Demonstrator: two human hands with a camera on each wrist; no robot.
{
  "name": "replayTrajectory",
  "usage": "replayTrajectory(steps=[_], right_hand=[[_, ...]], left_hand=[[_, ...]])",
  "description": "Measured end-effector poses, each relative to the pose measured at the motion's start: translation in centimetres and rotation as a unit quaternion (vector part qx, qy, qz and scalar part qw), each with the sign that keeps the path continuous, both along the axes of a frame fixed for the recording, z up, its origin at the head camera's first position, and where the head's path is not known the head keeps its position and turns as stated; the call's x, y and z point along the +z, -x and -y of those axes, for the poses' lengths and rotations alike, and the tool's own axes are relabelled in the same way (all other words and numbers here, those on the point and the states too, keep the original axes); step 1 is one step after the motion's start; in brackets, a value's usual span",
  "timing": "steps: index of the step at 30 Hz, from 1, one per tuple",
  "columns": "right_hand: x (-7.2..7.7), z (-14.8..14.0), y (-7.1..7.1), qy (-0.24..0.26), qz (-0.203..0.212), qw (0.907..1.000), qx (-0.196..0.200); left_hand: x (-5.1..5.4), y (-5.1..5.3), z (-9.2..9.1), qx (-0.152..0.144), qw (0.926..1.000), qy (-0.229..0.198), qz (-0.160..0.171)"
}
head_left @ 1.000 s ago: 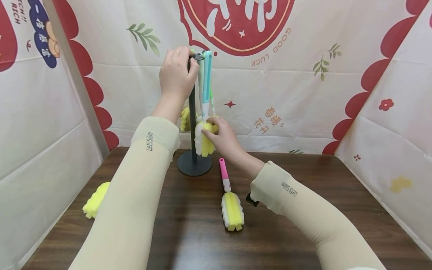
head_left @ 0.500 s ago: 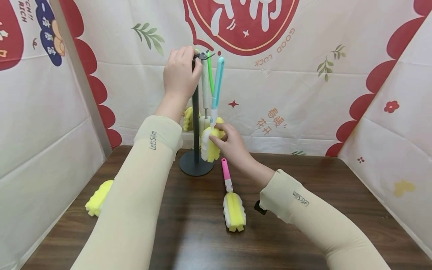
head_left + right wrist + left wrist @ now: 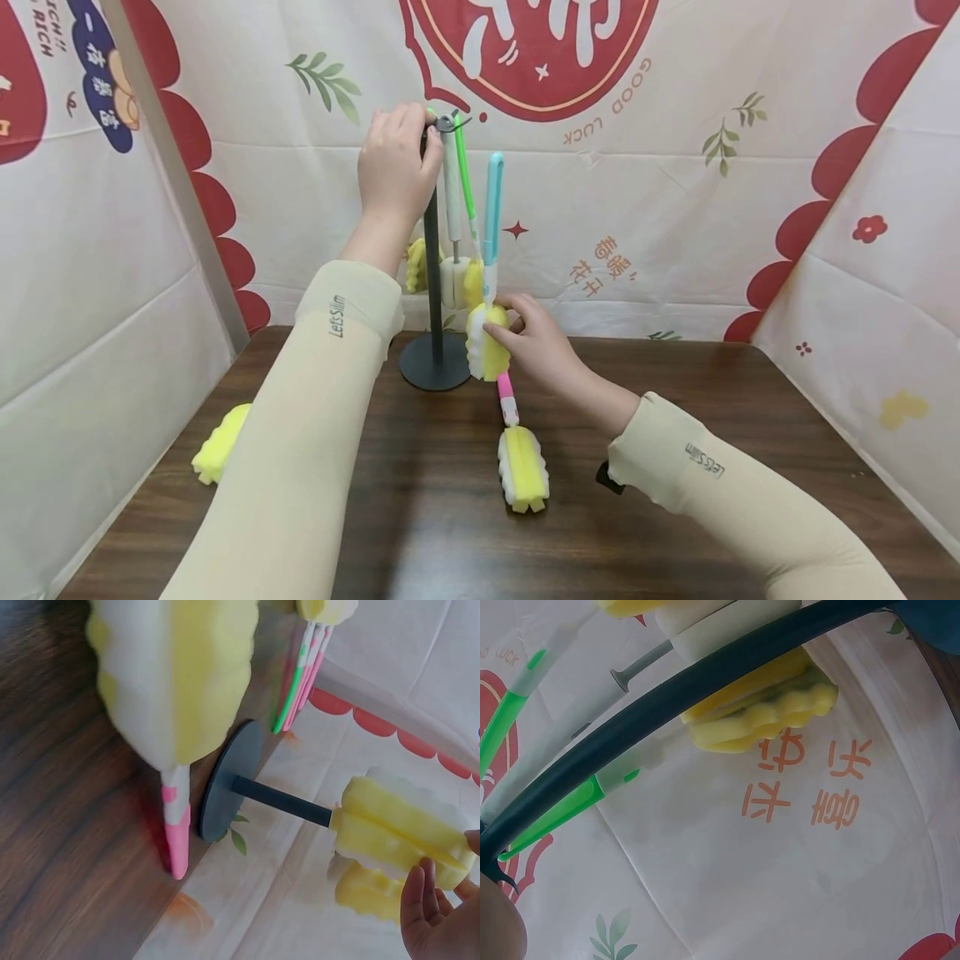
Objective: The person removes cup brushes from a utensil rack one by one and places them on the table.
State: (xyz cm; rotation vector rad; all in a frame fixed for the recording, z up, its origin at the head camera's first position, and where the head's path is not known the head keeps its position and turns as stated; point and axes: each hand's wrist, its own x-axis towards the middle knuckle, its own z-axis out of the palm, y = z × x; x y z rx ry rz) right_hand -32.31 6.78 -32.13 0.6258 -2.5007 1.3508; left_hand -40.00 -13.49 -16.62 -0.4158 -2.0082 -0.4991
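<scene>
My left hand [image 3: 397, 167] grips the top of the black stand [image 3: 432, 275], by its hooks. From the hooks hang a grey-handled brush [image 3: 452, 192] and a green-handled brush [image 3: 465, 179], their sponges low behind the pole. To the right of the stand, my right hand [image 3: 542, 340] pinches the yellow and white sponge of a blue-handled brush [image 3: 493, 208], held upright with its handle clear of the hooks. The right wrist view shows fingers on that sponge [image 3: 397, 832]. In the left wrist view the pole [image 3: 675, 690] crosses in front of hanging brushes.
A pink-handled brush [image 3: 523, 468] lies on the brown table [image 3: 675, 467] in front of the stand. Another yellow sponge [image 3: 220, 444] is at the left, partly behind my left sleeve. The right wrist view shows several handles [image 3: 304, 679] beyond the stand's base. A printed cloth hangs behind.
My right hand has moved the blue-handled brush right and down, away from the hooks, and its sponge now covers the top of the pink handle. My left hand stays on the stand's top.
</scene>
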Motion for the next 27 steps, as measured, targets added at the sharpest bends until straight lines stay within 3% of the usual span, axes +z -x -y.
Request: replayTrajectory(steps=[13,27], right_hand=[[-0.2,-3.0,-1.5,-0.031,0.007,0.9994,-0.009],[-2.1,-6.7,-2.7,-0.088,0.012,0.9949,-0.048]], left_hand=[[0.1,0.0,0.1,0.006,1.0000,0.006,-0.004],[0.0,0.0,0.2,0.013,0.9998,0.011,-0.010]])
